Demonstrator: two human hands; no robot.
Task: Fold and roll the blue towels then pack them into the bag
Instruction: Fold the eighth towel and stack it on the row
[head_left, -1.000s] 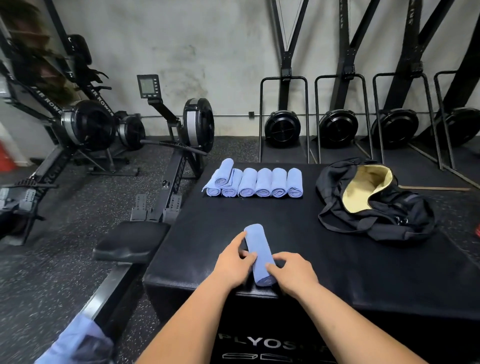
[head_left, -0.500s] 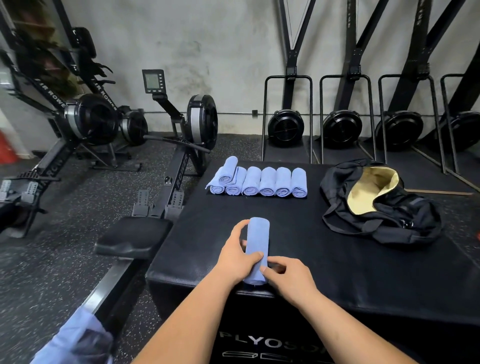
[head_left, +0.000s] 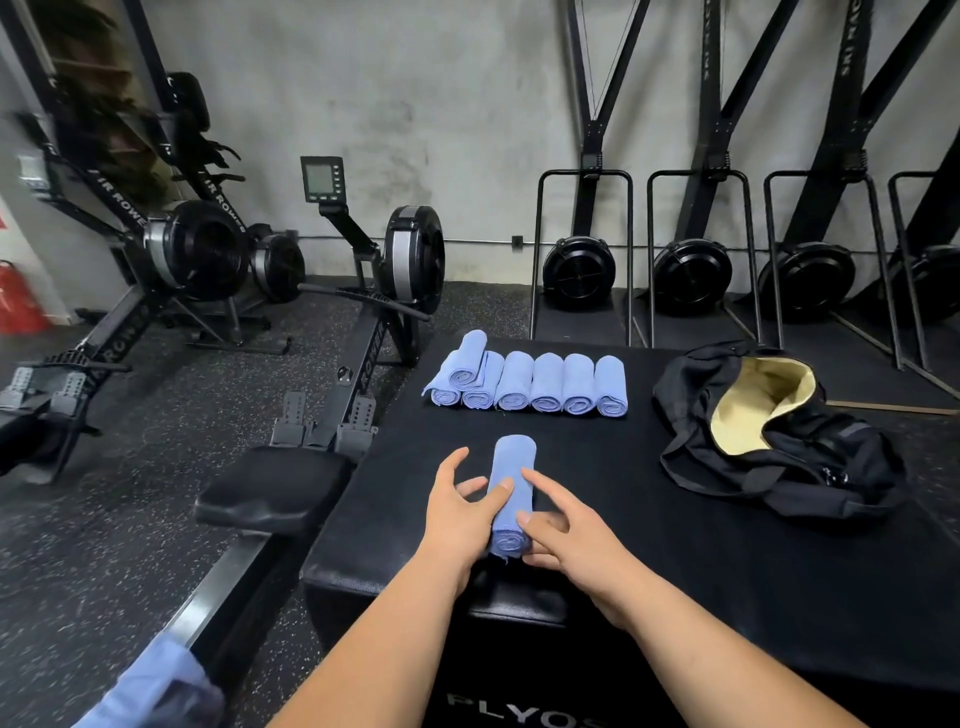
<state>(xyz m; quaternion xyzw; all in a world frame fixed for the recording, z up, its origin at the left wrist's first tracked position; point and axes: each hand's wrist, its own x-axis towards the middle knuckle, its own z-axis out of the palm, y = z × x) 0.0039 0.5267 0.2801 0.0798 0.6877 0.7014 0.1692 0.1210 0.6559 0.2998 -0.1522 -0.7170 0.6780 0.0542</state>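
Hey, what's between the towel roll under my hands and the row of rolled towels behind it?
Nothing. In the head view only a bare stretch of the black box top separates the towel roll from the row of rolled towels.

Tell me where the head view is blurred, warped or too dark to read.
Head view: wide-angle warp splays the ski machine stands; the left-edge rower and the blue cloth at lower left are smeared; the rolled towel between left hand and right hand is sharp; the black bag barely separates from the black box.
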